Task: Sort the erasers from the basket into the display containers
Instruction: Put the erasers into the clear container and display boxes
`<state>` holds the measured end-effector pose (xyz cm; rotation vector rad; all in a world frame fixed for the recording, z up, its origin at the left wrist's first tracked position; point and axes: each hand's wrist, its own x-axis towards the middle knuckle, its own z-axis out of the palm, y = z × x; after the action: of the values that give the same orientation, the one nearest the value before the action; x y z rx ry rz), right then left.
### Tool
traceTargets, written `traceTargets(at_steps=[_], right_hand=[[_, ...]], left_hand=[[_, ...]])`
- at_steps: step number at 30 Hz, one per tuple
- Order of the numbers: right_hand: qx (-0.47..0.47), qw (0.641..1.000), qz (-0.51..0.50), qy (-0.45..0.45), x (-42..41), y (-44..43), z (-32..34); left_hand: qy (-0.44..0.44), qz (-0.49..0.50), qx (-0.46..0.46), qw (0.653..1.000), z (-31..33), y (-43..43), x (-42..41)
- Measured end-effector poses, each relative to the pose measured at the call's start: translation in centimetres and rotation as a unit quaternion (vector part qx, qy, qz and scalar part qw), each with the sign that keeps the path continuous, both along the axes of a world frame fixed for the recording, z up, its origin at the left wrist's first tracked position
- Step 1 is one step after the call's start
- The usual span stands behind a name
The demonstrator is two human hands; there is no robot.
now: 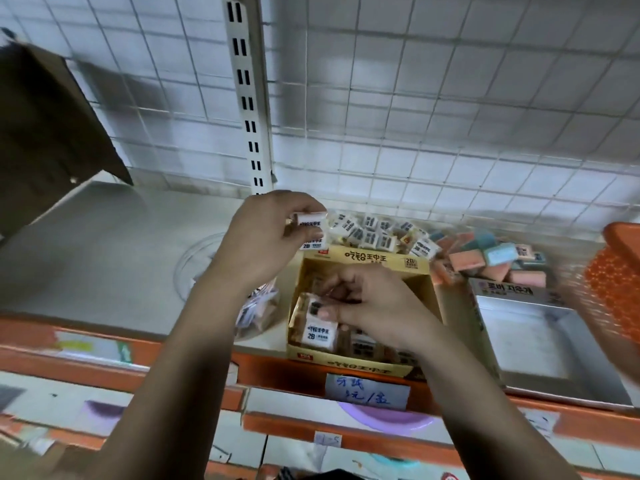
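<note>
On the shelf (104,237), the left hand (266,244) pinches white erasers (310,220) above the yellow box (360,261), the right hand (374,303) fingers clamp an eraser (313,306) inside it, beside a grey box (540,334) and orange basket (620,282).

Display box (360,363) sits at shelf (104,258) front edge. Second box (509,292) just right of it. Loose erasers (374,233) piled behind both. Basket (616,289) far right.
</note>
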<state>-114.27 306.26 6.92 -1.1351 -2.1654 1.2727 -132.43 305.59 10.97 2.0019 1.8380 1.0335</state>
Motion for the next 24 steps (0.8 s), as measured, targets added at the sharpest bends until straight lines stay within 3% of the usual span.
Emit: traceTargets(at_steps=[3, 11, 19, 22, 24], right_hand=[[-0.017, 0.999, 0.019, -0.022, -0.7, 0.0, -0.3], [0.092, 0.988, 0.005, -0.125, -1.7, -0.5, -0.1], [0.143, 0.985, 0.015, -0.099, 0.1, -0.7, 0.0], [0.214, 0.972, -0.089, -0.047, 3.1, 0.3, -0.3], [0.306, 0.933, -0.178, -0.056, 5.2, 1.3, -0.8]], left_hand=[[-0.010, -0.002, 0.003, 1.000, -0.2, -0.1, -0.6], [-0.031, -0.007, 0.002, 0.999, -0.4, 0.2, -1.0], [-0.027, -0.028, -0.004, 0.999, -0.3, 1.1, 0.3], [-0.036, -0.059, -0.035, 0.997, -0.3, 1.5, 1.5], [-0.033, -0.080, -0.061, 0.994, -0.4, 1.5, 2.6]])
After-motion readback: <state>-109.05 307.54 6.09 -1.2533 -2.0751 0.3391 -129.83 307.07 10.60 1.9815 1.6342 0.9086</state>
